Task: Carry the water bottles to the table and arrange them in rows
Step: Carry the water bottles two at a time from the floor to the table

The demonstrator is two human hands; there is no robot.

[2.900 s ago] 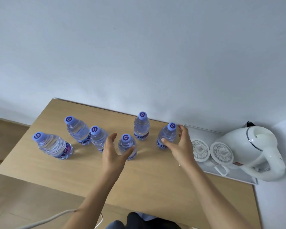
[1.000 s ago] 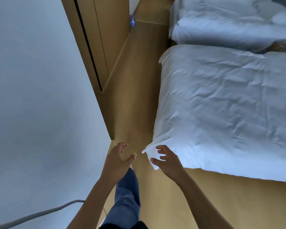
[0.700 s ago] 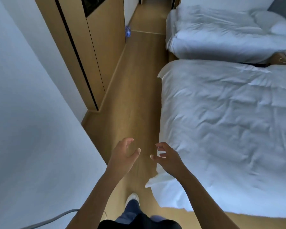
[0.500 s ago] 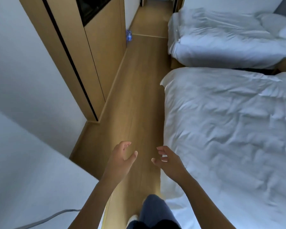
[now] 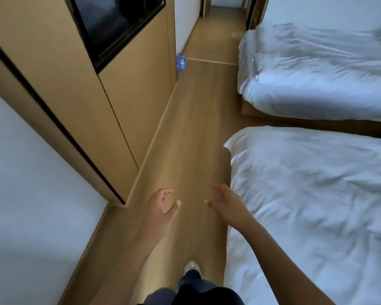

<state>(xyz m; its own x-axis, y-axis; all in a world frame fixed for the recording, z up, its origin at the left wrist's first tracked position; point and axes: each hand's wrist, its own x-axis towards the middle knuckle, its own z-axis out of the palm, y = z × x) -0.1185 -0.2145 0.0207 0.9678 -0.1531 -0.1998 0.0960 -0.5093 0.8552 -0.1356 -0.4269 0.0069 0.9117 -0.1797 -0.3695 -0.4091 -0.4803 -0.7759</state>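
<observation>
Gone from view is the table; both hands, left hand (image 5: 161, 211) and right hand (image 5: 228, 204), swing empty and loosely spread. More water bottles (image 5: 181, 63) wait far beyond the wardrobe (image 5: 123, 89), so carrying isn't finished.

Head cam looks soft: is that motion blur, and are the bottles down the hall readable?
Head view: mild motion smear on the left hand and right hand; wide-angle bends the cabinet lines; bottles are a small blue blur, count unreadable.
</observation>
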